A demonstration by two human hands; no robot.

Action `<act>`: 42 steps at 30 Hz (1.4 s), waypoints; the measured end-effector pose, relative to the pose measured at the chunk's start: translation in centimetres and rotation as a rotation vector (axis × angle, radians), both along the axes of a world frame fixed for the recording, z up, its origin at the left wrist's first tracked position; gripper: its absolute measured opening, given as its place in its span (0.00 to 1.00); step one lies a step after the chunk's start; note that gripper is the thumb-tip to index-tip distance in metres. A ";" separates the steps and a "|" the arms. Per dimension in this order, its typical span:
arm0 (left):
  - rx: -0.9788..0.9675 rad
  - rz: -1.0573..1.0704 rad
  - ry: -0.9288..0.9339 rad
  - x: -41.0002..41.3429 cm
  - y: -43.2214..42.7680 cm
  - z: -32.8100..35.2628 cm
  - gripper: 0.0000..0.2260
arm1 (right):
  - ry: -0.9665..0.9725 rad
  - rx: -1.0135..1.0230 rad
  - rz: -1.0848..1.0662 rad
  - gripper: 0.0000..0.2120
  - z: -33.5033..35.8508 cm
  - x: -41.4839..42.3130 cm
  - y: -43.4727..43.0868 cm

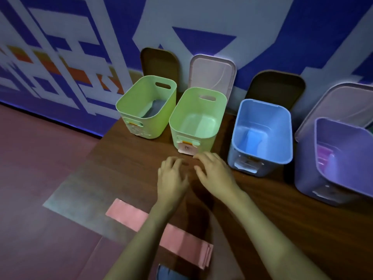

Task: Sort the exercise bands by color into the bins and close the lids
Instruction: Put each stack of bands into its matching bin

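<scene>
Though empty, left hand (173, 175) and right hand (215, 171), fingers (204, 157) loosely apart, over table (125, 158).

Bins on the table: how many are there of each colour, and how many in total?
Green bins: 2
Blue bin: 1
Purple bin: 1
Total: 4

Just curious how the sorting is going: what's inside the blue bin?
A light blue band sits at the bottom of the blue bin. The bin's near wall hides the front of the floor, so more could lie there.
</scene>
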State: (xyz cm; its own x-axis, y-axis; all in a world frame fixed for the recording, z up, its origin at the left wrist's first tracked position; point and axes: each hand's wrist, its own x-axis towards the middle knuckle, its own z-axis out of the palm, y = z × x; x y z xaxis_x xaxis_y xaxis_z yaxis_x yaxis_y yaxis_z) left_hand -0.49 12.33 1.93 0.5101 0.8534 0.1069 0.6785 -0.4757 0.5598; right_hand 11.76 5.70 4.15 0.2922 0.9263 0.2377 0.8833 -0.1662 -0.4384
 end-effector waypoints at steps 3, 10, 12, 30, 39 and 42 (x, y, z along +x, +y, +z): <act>-0.026 -0.022 0.045 -0.8 -2.4 -1.7 0.14 | 0.019 -0.072 -0.030 0.13 -1.8 -1.1 -3.1; -0.035 -0.103 0.127 -5.0 -6.1 -4.1 0.12 | 0.186 -0.317 -0.098 0.15 -5.2 -5.0 -9.7; -0.014 -0.116 0.136 -6.7 -6.5 -4.7 0.11 | 0.233 -0.391 -0.123 0.16 -6.1 -6.4 -10.8; -0.026 -0.144 0.069 -13.3 -10.0 -9.3 0.09 | 0.234 -0.636 -0.447 0.25 -8.7 -11.8 -12.5; -0.165 -0.333 0.079 -10.2 -11.4 -8.2 0.15 | 0.371 -0.458 -0.558 0.10 -7.5 -6.9 -15.7; -0.216 -0.460 0.050 -7.7 -13.1 -7.8 0.13 | 0.394 -0.456 -0.649 0.10 -7.1 -3.6 -18.6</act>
